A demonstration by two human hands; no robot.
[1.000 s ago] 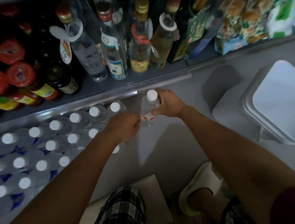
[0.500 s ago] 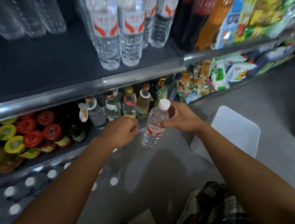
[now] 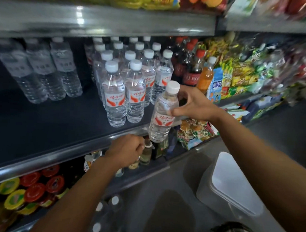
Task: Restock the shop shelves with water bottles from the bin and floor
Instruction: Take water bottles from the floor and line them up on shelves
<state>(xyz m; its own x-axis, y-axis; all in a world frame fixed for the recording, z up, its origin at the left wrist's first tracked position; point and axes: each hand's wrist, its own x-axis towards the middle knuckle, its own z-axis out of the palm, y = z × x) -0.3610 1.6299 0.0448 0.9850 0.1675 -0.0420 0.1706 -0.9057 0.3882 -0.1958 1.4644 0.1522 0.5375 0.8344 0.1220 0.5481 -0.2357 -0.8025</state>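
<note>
My right hand (image 3: 193, 105) grips a clear water bottle (image 3: 161, 119) with a white cap and red label by its upper part, tilted, just in front of the dark shelf (image 3: 52, 122). On that shelf stand several matching red-label bottles (image 3: 125, 90) in rows, and to the left three plain bottles (image 3: 43, 70). My left hand (image 3: 125, 150) is curled into a loose fist below the shelf edge, holding nothing that I can see. More white-capped bottles (image 3: 105, 215) stand low by the floor.
Cola and orange drink bottles (image 3: 194, 70) stand right of the water. Snack packets (image 3: 238, 74) fill the right shelves. Red and yellow lidded jars (image 3: 31, 189) and small glass bottles (image 3: 147, 152) sit on the lower shelf. A white bin (image 3: 233, 186) stands on the grey floor.
My view has swung up from the floor stock to the water shelf. My right hand has lifted the bottle up to shelf height. My left hand rose too, still curled.
</note>
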